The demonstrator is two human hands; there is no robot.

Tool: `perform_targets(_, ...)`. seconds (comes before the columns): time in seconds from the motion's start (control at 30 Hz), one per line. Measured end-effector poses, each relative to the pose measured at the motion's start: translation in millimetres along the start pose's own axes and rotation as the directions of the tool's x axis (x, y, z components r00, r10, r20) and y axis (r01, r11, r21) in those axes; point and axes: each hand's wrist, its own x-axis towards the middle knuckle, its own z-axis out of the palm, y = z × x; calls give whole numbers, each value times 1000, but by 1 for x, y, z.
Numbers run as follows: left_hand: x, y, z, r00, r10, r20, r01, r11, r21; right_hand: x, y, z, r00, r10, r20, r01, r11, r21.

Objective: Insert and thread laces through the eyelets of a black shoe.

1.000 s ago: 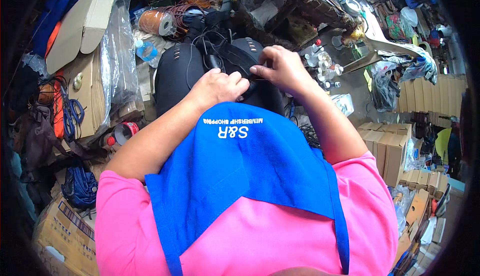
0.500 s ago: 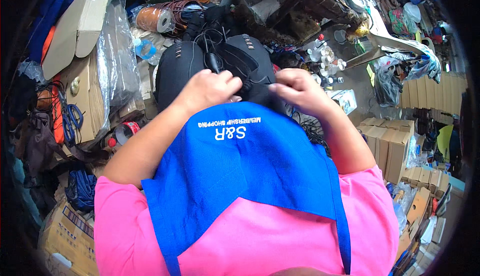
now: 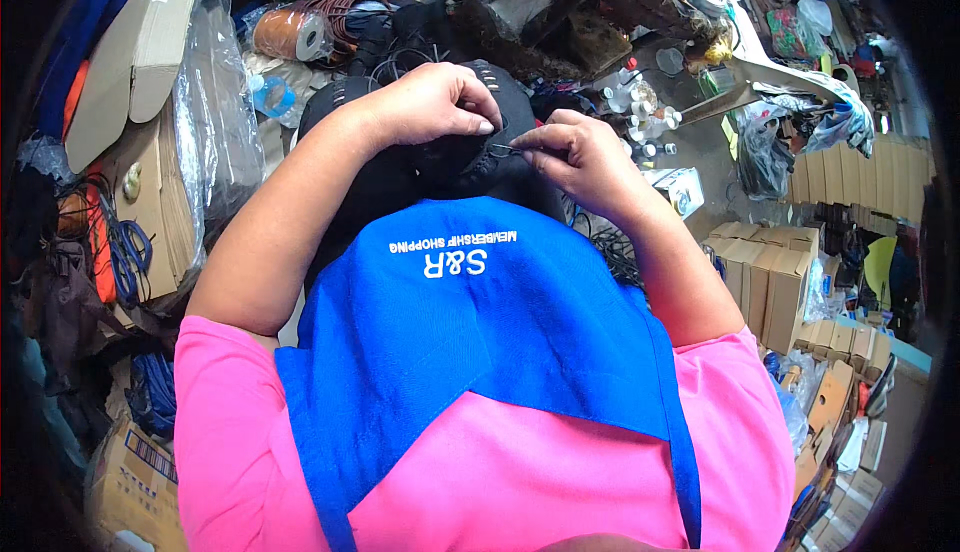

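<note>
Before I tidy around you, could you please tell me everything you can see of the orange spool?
The orange spool is a stout cylinder, apparently wound with cord, wrapped in clear, shiny plastic. It lies on its side, its pale round end, with a dark central hole, facing right. It sits left of and beyond the left hand, with no hand on it. Reddish-brown cords bunch just right of it; whether they touch, and what it rests on, I cannot tell.
</note>
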Motion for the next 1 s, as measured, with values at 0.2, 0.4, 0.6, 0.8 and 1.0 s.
perform_targets(0.2,1,0,-3,995,-69,74,78,989,-125,7,-9,1,998,50,-24,-53,991,-119)
perform_targets(0.4,4,-5,-3,990,-79,118,102,974,-201,1,-1,15,993,40,-111,-34,998,53)
perform_targets(0.6,4,0,-2,988,-101,120,122,975,-187,14,-7,1,995,-98,5,96,963,-250)
perform_targets(0.8,2,-6,3,998,-63,6,62,998,4,23,17,0,991,25,134,-41,992,116)
perform_targets(1.0,2,-8,-2,995,87,48,-91,992,87,31,49,0,959,-3,284,-97,936,337)
